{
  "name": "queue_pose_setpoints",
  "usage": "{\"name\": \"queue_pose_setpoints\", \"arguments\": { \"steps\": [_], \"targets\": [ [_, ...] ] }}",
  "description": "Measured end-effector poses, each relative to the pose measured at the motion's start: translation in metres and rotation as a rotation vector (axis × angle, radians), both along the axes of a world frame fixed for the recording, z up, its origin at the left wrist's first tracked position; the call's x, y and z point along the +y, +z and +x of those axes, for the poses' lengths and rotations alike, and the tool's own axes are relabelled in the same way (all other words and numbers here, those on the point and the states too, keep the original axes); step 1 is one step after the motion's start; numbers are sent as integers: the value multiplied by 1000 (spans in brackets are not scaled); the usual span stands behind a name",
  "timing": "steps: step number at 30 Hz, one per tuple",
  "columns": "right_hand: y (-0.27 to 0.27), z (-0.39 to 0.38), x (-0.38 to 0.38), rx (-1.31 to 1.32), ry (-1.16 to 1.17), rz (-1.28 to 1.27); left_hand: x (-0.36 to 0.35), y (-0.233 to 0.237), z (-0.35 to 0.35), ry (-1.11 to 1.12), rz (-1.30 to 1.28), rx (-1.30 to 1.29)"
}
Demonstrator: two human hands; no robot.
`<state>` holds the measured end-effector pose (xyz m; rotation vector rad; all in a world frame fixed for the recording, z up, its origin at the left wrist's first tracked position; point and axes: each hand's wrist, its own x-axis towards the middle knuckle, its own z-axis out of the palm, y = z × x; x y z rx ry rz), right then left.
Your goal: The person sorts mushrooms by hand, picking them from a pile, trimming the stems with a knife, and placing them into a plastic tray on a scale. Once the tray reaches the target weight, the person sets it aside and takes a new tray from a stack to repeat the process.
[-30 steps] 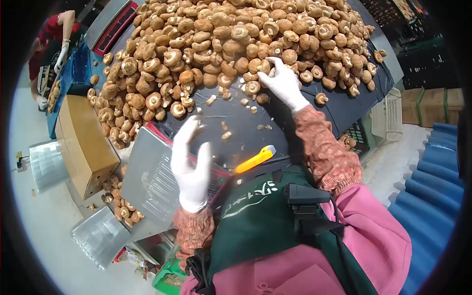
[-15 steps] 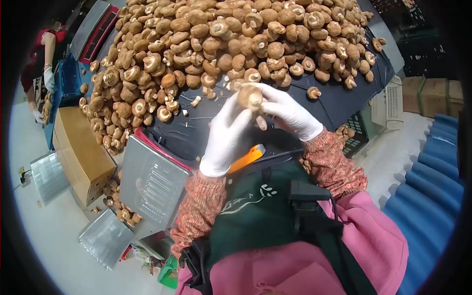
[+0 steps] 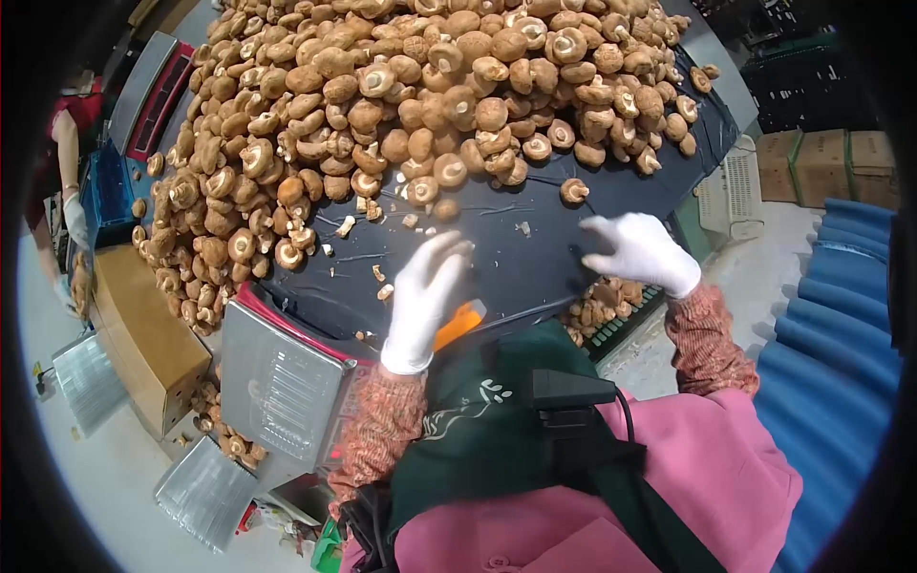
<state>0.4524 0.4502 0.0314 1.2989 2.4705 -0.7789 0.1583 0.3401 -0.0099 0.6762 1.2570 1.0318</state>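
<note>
My left hand (image 3: pixel 425 301), in a white glove, is over the near edge of the black-covered table (image 3: pixel 516 258). Its fingers are partly curled, with a gap beside the thumb and nothing visible in them. Beside its palm lies an orange utility knife (image 3: pixel 458 326). My right hand (image 3: pixel 642 253), gloved too, is further right, thumb and fingers apart and empty. Below it is a dark green crate (image 3: pixel 626 325) holding mushrooms (image 3: pixel 602 304). Ahead of both hands rises a large heap of brown mushrooms (image 3: pixel 401 115). Cut stem pieces (image 3: pixel 346 226) are scattered near the left hand.
A clear plastic-topped box (image 3: pixel 282 377) and a cardboard box (image 3: pixel 148 329) stand at left. Another person's gloved hand (image 3: pixel 75 220) is at far left. A white basket (image 3: pixel 731 196), cartons (image 3: pixel 826 162) and blue corrugated material (image 3: pixel 831 353) are at right.
The mushroom held between both hands has left them. My right hand has moved right and opened, away from the left. My left hand has lowered slightly. The view has shifted a little.
</note>
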Motion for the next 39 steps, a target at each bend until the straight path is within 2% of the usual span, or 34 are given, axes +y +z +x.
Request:
{"name": "queue_pose_setpoints", "arguments": {
  "steps": [2, 4, 5, 6, 8, 10, 11, 12, 14, 15, 17, 19, 20, 24, 25, 27, 28, 29, 31, 32, 33, 34, 35, 36, 38, 39],
  "targets": [
    [-17, -27, 15, 268, -190, 126, -3, -1, 9, -97, 84, 83],
    [-48, -70, 33, 515, -289, 549, 0, 9, 16, -95, -27, 26],
    [-53, -87, 45, 502, -292, 562, -1, 7, 16, -88, -22, 32],
    [-52, -109, 57, 319, -246, 683, -3, 4, 14, -80, -19, 36],
    [-59, -133, 71, 172, -235, 743, -7, 0, 8, -51, 7, 68],
    [-74, -137, 82, 187, -246, 738, -11, -6, 3, -11, 53, 85],
    [-79, -137, 86, 192, -244, 737, -12, -5, 1, -42, 120, 178],
    [-81, -135, 88, 317, -269, 741, -13, -4, -1, -66, 186, 273],
    [-83, -127, 83, 561, -318, 729, -14, -3, -2, -17, 67, 126],
    [-81, -127, 80, 659, -416, 590, -14, -5, -2, 15, 57, 80],
    [-60, -119, 71, 935, -700, -71, -13, -9, 1, 67, 34, -12],
    [-62, -106, 67, 1304, -892, -763, -12, -9, 0, -42, 199, 176],
    [-70, -103, 62, 1401, -918, -827, -10, -10, 0, -67, 235, 203],
    [-63, -103, 48, 1420, -981, -927, -2, -13, -2, -84, 234, 156],
    [-58, -105, 44, 1425, -986, -964, 3, -1, -2, -93, 227, 158],
    [-61, -106, 41, 1462, -1018, -979, 13, 15, -1, 5, -1, -95],
    [-64, -106, 39, 1479, -1032, -988, 14, 13, -1, 8, 1, -121],
    [-78, -103, 38, 1487, -1007, -1011, 15, 10, -2, 13, 4, -146],
    [-69, -108, 32, 1422, -930, -1023, 14, 4, -4, -21, 46, -166],
    [-61, -110, 30, 1390, -887, -1023, 15, 6, -3, 51, 10, -256],
    [-43, -111, 28, 1307, -748, -1013, 16, 11, -1, 121, -23, -348],
    [-14, -118, 28, 1095, -521, -862, 17, 14, 1, 190, -55, -441],
    [-25, -121, 27, 1021, -342, -524, 15, 4, -5, 161, -33, -526],
    [-30, -125, 28, 927, -164, -193, 16, 12, -5, 226, -66, -590],
    [-29, -127, 48, 726, -155, 388, 10, 2, -17, 172, -128, -680],
    [-33, -127, 63, 679, -236, 568, 7, 4, -15, 145, -75, -499]
  ]
}}
